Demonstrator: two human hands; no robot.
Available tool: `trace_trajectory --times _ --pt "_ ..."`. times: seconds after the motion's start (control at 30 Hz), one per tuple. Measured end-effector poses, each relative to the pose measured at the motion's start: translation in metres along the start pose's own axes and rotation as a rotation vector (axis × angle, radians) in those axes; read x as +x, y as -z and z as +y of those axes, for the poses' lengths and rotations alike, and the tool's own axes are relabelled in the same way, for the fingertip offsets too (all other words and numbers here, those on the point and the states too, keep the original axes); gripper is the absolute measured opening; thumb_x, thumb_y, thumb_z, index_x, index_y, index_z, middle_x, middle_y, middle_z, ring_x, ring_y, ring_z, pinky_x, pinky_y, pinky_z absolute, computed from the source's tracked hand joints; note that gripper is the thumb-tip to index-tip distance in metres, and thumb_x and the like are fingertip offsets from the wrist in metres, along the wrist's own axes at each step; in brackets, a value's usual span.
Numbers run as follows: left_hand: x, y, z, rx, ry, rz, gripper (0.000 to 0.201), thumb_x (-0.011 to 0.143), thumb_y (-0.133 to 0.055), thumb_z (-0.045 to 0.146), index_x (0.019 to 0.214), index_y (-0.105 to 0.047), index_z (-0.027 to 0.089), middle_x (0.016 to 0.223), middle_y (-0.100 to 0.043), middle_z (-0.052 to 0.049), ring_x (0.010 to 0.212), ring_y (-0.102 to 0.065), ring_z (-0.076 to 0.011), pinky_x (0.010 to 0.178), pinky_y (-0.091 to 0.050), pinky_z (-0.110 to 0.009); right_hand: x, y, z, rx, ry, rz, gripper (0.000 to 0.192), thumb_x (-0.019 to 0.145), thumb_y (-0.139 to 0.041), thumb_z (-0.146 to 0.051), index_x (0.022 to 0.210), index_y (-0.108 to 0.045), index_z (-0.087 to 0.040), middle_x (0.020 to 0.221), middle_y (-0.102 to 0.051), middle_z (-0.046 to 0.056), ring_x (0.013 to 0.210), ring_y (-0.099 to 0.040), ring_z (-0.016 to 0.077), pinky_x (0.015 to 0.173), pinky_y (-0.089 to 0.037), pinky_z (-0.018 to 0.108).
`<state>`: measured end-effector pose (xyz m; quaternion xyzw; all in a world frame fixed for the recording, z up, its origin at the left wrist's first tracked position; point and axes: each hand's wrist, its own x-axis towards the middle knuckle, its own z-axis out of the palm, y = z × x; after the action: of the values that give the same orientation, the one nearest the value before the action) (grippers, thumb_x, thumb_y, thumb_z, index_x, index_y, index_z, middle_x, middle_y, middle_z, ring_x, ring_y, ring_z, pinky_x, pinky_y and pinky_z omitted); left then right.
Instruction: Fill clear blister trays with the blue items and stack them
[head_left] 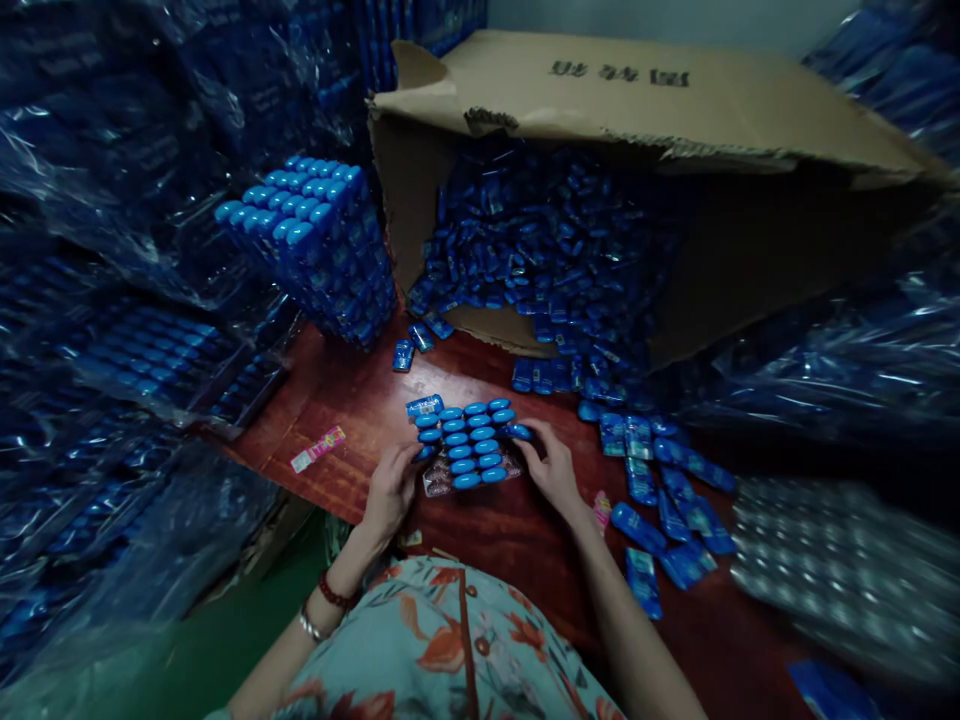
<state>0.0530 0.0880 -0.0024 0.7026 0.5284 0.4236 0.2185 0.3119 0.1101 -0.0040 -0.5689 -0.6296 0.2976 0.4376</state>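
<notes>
A clear plastic tray (438, 486) lies on the table in front of me, with rows of small blue oval-topped packs (466, 452) standing in it. My left hand (391, 488) is at the tray's left edge, fingers closed on a blue pack (425, 453) low in the left column. At the right edge, my right hand (553, 466) pinches another blue pack (517, 432) beside the upper rows. Cavities show bare along the near edge and lower right side. One blue pack (425, 405) lies flat at the tray's far left corner.
Behind the tray, an open cardboard box (675, 115) lies on its side, spilling loose blue packs (540, 230) onto the red-brown table (352, 395). A tall stack of filled trays (330, 250) stands left. Empty-looking clear trays (840, 560) sit right. Pink paper strip (318, 449) lies left.
</notes>
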Motion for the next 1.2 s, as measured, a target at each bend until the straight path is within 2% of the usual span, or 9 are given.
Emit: trace_trajectory --times 0.13,0.27,0.5,0.63,0.73,0.83,1.0,1.1,1.2 --pt "0.006 0.008 -0.02 0.12 -0.111 -0.097 0.031 0.088 -0.039 0.012 0.111 -0.058 0.018 0.097 -0.062 -0.008 0.086 -0.061 -0.0152 0.074 -0.053 -0.026 -0.007 0.006 -0.005 -0.187 0.15 -0.162 0.029 0.09 -0.04 -0.02 0.115 -0.055 -0.023 0.107 -0.062 0.006 0.099 -0.059 0.0184 0.089 -0.048 0.037" --pt "0.016 0.015 -0.031 0.154 -0.25 -0.179 0.036 0.089 -0.037 0.011 0.121 -0.053 0.018 0.1 -0.06 -0.009 0.089 -0.06 -0.015 0.074 -0.052 -0.025 -0.026 0.007 -0.018 -0.428 0.123 -0.189 0.042 0.086 -0.037 -0.011 0.124 -0.051 -0.022 0.109 -0.061 0.009 0.1 -0.059 0.0208 0.088 -0.049 0.04" --pt "0.048 0.024 -0.014 0.166 -0.456 -0.439 0.035 0.092 -0.036 0.012 0.124 -0.048 0.018 0.115 -0.057 -0.013 0.106 -0.055 -0.0184 0.086 -0.049 -0.032 -0.054 -0.001 -0.035 -0.705 0.122 -0.188 0.05 0.079 -0.033 -0.002 0.123 -0.053 -0.017 0.103 -0.064 0.009 0.094 -0.06 0.0198 0.086 -0.05 0.036" --pt "0.063 0.03 -0.005 0.189 -0.532 -0.541 0.028 0.093 -0.037 0.016 0.115 -0.054 0.017 0.114 -0.058 -0.013 0.106 -0.055 -0.0195 0.087 -0.049 -0.032 -0.051 -0.004 -0.05 -0.879 0.06 -0.303 0.051 0.08 -0.031 0.0 0.124 -0.053 -0.015 0.106 -0.063 0.011 0.094 -0.06 0.0205 0.086 -0.048 0.035" --pt "0.065 0.033 -0.009 0.162 -0.544 -0.555 0.03 0.093 -0.035 0.015 0.117 -0.052 0.018 0.115 -0.057 -0.013 0.108 -0.054 -0.0194 0.087 -0.049 -0.032 -0.039 -0.004 -0.065 -0.99 0.007 -0.443 0.052 0.081 -0.032 0.0 0.126 -0.051 -0.017 0.11 -0.062 0.011 0.095 -0.059 0.0205 0.089 -0.045 0.034" --pt "0.055 0.033 -0.022 0.126 -0.505 -0.499 0.037 0.091 -0.033 0.01 0.125 -0.047 0.018 0.111 -0.058 -0.012 0.1 -0.057 -0.0175 0.081 -0.05 -0.03 -0.027 -0.001 -0.077 -1.046 -0.008 -0.546 0.053 0.082 -0.034 -0.001 0.129 -0.048 -0.019 0.111 -0.061 0.012 0.096 -0.06 0.0204 0.091 -0.042 0.034" --pt "0.032 0.029 -0.029 0.201 -0.437 -0.382 0.037 0.091 -0.031 0.013 0.124 -0.048 0.018 0.097 -0.058 -0.007 0.086 -0.056 -0.0151 0.073 -0.049 -0.026 -0.02 0.006 -0.072 -1.005 0.037 -0.581 0.059 0.079 -0.032 0.002 0.132 -0.045 -0.021 0.116 -0.058 0.011 0.091 -0.061 0.018 0.089 -0.043 0.034" --pt "0.033 0.026 -0.013 0.296 -0.422 -0.46 0.03 0.094 -0.031 0.018 0.112 -0.054 0.017 0.095 -0.058 -0.008 0.085 -0.054 -0.0166 0.073 -0.048 -0.028 -0.022 0.009 -0.062 -0.944 0.07 -0.545 0.062 0.078 -0.03 0.002 0.131 -0.047 -0.024 0.118 -0.058 0.01 0.09 -0.061 0.0181 0.089 -0.043 0.037" --pt "0.045 0.025 0.004 0.366 -0.467 -0.618 0.026 0.093 -0.033 0.016 0.101 -0.058 0.018 0.094 -0.057 -0.009 0.084 -0.052 -0.0187 0.074 -0.047 -0.031 -0.022 0.009 -0.057 -0.898 0.104 -0.491 0.062 0.078 -0.03 0.001 0.131 -0.047 -0.027 0.117 -0.059 0.01 0.088 -0.061 0.0185 0.087 -0.044 0.038"
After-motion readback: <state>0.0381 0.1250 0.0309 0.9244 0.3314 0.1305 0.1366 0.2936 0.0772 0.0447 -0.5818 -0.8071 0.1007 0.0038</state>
